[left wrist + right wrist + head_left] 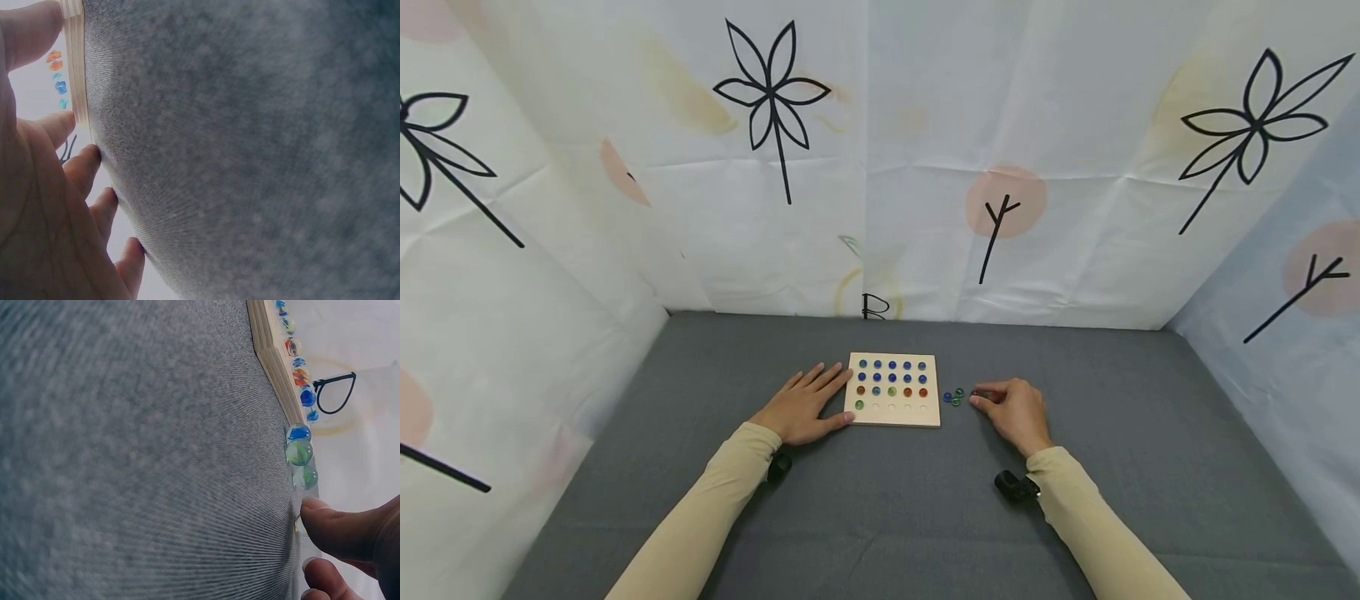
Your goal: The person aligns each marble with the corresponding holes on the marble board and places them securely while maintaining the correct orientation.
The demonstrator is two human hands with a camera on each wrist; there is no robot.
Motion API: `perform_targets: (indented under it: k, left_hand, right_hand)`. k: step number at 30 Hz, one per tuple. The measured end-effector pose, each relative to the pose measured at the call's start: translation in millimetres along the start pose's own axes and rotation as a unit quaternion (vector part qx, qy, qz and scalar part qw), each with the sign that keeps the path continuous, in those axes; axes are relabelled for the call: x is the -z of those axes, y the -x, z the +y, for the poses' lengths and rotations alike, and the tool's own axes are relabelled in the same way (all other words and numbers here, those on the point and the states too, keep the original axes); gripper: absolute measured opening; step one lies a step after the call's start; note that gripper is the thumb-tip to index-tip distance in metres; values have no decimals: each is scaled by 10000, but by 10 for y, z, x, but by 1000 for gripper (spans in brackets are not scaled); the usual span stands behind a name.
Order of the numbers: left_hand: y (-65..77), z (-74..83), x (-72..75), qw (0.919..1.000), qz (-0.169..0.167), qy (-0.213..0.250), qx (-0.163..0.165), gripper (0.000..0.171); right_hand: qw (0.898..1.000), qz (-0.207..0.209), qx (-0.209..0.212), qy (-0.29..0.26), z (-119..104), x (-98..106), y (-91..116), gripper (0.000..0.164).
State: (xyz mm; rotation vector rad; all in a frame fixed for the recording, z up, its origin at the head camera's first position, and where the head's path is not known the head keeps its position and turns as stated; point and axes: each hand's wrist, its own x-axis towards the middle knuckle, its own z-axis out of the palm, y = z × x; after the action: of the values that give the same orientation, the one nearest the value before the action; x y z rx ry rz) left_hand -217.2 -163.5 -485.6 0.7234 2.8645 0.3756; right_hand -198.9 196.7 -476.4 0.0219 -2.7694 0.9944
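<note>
A pale wooden board (895, 418) lies on the cloth, dotted with rows of glass marbles. Its two far rows are blue; the third mixes red, blue and green. In the front row a green marble (859, 405) sits at the left end, beside several bare hollows. My left hand (805, 407), fingers spread, touches the board's left side with thumb and forefinger. Right of the board lie a blue marble (299, 432) and green marbles (300, 452). Beside them my right hand (1017, 412) pinches a marble (300, 524), mostly hidden behind the thumb in the right wrist view.
Grey cloth (880, 517) covers the table around the board and hands. White printed curtains (925, 167) stand along the back and both sides. A small black device (1017, 487) is strapped at the right wrist, another (779, 467) at the left.
</note>
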Motion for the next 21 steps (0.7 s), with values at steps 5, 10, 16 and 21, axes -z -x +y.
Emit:
perform_targets:
  k: [5,10,16,21]
  left_hand:
    - [12,33,49,10000,-75,-8,1,78]
    - [18,59,82,9998,-169,-35,54,77]
    - [20,58,84,9999,-154,-34,61,76]
    - [20,62,85,9999,-157,-23,47,77]
  right_hand:
    - [10000,-15,-6,-19,5,-14,-4,18]
    - [10000,-67,-3,-58,13,-21,6,17]
    - [9999,-63,41,-72,11,-23,5,17]
    - [10000,-65,26,-63,0,-9,7,17]
